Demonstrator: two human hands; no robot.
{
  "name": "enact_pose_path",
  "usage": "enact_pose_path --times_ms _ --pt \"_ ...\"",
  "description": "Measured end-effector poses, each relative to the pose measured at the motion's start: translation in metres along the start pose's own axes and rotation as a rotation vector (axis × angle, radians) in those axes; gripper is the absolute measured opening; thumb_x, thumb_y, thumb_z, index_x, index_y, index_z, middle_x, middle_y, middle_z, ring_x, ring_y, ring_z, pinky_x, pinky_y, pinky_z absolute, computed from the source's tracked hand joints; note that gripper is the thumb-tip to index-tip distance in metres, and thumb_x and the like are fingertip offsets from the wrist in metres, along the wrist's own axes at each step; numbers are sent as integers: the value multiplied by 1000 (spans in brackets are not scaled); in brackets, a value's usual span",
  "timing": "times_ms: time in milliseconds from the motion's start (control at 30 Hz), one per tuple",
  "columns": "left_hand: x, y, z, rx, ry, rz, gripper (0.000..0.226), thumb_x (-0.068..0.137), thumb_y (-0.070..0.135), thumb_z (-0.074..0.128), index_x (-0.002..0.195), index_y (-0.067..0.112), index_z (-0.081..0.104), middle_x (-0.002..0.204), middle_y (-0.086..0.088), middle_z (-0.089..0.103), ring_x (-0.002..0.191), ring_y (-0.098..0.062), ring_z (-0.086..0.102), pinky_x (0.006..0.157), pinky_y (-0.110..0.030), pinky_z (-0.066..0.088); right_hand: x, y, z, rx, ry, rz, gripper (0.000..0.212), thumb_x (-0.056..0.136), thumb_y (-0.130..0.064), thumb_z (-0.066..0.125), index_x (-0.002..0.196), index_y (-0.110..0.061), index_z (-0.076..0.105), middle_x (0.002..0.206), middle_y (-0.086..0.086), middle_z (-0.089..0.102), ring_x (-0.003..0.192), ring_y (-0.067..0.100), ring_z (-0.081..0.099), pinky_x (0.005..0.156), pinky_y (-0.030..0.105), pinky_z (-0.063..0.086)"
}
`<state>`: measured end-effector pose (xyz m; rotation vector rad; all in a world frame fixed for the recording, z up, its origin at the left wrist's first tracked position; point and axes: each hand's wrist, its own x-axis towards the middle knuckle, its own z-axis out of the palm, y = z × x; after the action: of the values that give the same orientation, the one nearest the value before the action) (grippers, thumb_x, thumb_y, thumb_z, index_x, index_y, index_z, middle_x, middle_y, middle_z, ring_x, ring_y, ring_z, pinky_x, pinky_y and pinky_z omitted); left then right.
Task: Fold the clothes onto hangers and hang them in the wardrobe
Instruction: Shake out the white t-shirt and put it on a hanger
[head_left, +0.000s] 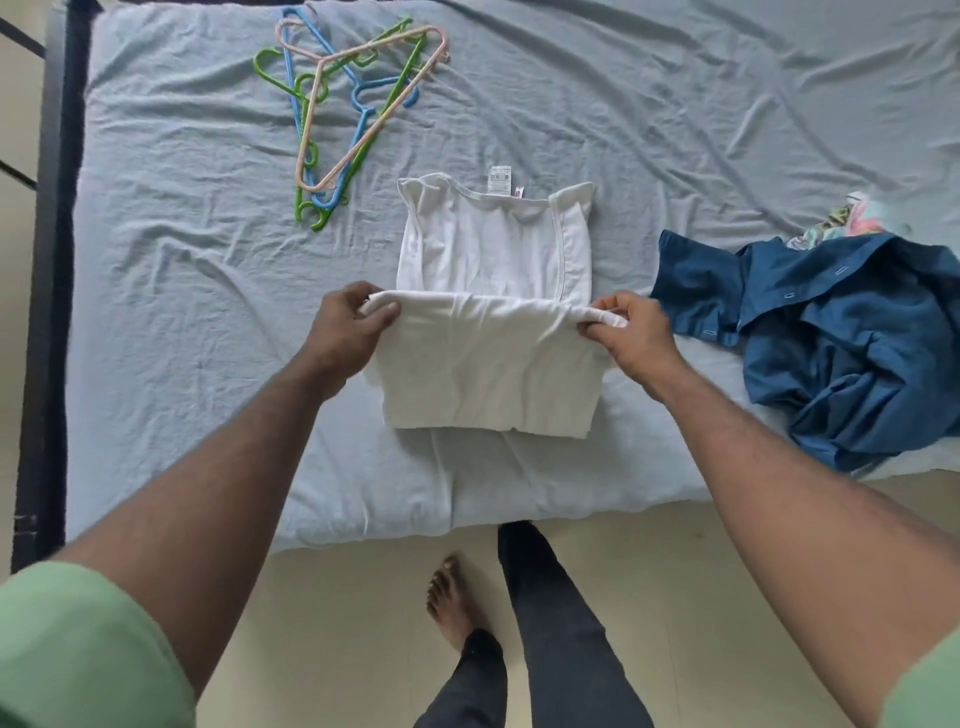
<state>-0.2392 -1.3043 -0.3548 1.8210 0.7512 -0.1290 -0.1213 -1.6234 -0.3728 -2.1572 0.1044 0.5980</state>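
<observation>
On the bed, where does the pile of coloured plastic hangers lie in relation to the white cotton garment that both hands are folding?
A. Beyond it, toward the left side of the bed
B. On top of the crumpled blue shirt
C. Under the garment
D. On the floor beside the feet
A: the pile of coloured plastic hangers lies on the light blue bedsheet, beyond and left of the white cotton garment, apart from it.

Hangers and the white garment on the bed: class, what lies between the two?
Only bare, wrinkled bedsheet separates the hangers from the white garment, as the head view shows. The left hand and right hand pinch the garment's folded edge.
</observation>
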Motion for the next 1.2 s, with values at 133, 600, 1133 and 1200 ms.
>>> enact_pose_path --times_ms 133,600,1133,1200 --pt "56 16 20 39 93 -14 6 96 18 67 97 13 64 78 2 57 65 -8 51 55 -18 42 51 -13 -10 -18 -32 7 18 79 -20 86 88 -23 71 84 -8 69 77 6 64 68 21 51" --pt "213 52 54 262 167 -27 17 97 23 63 108 9 66 96 -4 59 91 -19 54 75 -28 38 214 -47 -11 -179 -7 -38 17 85 -24 82 97 -17 73 91 -5 68 82 8 63 64 15 45" --pt "216 57 26 204 76 -30 19 96 16 67 86 0 67 74 -13 69 55 -9 62 56 -22 52 221 -101 79 -487 15 -286 11 88 -16 61 96 -19 68 101 -2 68 108 25 57 85 39 30" --pt "213 57 19 198 61 -41 22 97 16 65 88 -3 66 73 -13 68 50 -1 60 50 -16 49 216 -117 99 -459 -6 -305 11 88 -15 58 93 -19 68 97 -4 68 104 24 58 84 39 31"
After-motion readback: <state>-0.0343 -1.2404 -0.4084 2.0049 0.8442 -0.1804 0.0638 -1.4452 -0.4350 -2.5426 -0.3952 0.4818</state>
